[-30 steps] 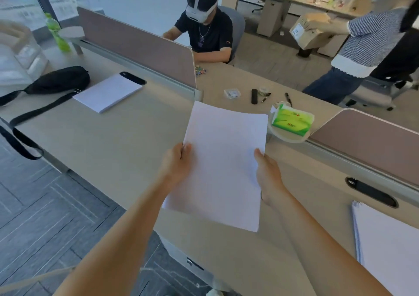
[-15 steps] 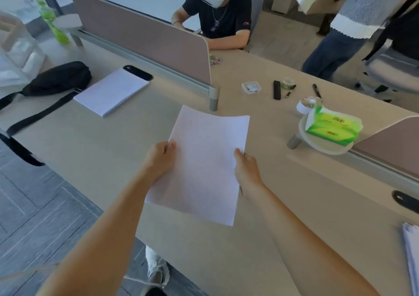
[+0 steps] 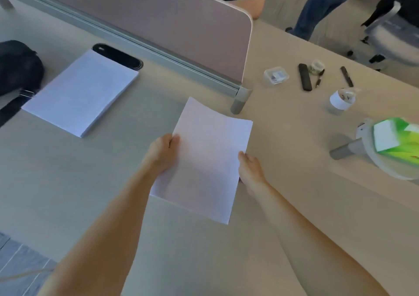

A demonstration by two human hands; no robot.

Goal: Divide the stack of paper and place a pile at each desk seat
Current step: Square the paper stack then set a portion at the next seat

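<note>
Green box: blurring, running off rt edge. Black bag: getting cut off at left edge. Clear case: contents too small to tell.

Thin white paper sheaf hovering over desk, slightly curling; thicker white pile lying flat w/ far corner overlapping black slot.
</note>
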